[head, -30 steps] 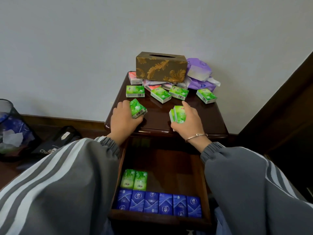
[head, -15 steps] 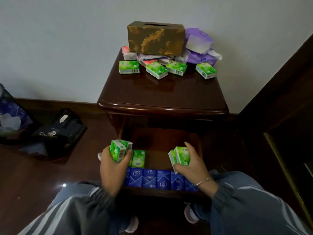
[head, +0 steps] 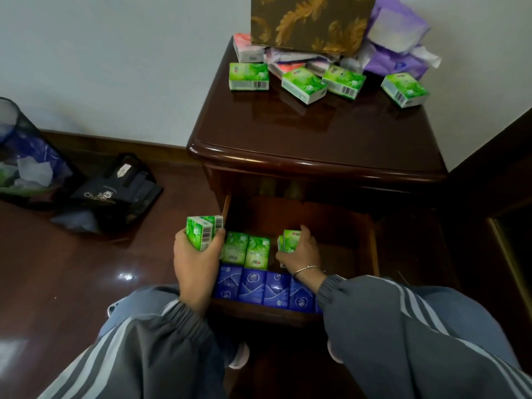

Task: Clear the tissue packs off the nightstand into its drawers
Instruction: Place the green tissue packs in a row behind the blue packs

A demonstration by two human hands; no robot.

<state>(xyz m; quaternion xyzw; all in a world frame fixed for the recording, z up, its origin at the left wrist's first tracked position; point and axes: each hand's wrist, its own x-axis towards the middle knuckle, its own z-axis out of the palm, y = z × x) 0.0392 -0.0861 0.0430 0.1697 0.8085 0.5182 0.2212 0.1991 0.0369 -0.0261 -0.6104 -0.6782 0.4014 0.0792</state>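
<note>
My left hand [head: 195, 263] grips two green tissue packs [head: 201, 231] at the left wall of the open drawer [head: 371, 246]. Inside the drawer, my right hand [head: 302, 251] holds more green packs [head: 289, 240], low, just right of two green packs [head: 247, 251] standing there. A row of blue packs [head: 259, 289] lines the drawer front. On the dark nightstand top [head: 302, 136] several green packs [head: 302, 84] lie near the back, with pink packs [head: 247, 50] and purple packs [head: 394, 61] behind them.
A brown and gold tissue box [head: 311, 21] stands at the back of the nightstand. On the wooden floor to the left sit a black bag [head: 115, 194] and a mesh waste bin [head: 26, 156]. Dark wooden furniture [head: 503, 174] flanks the right side.
Both hands carried green packs from the nightstand top down to the drawer. The right hand has since sunk into the drawer beside the standing green packs.
</note>
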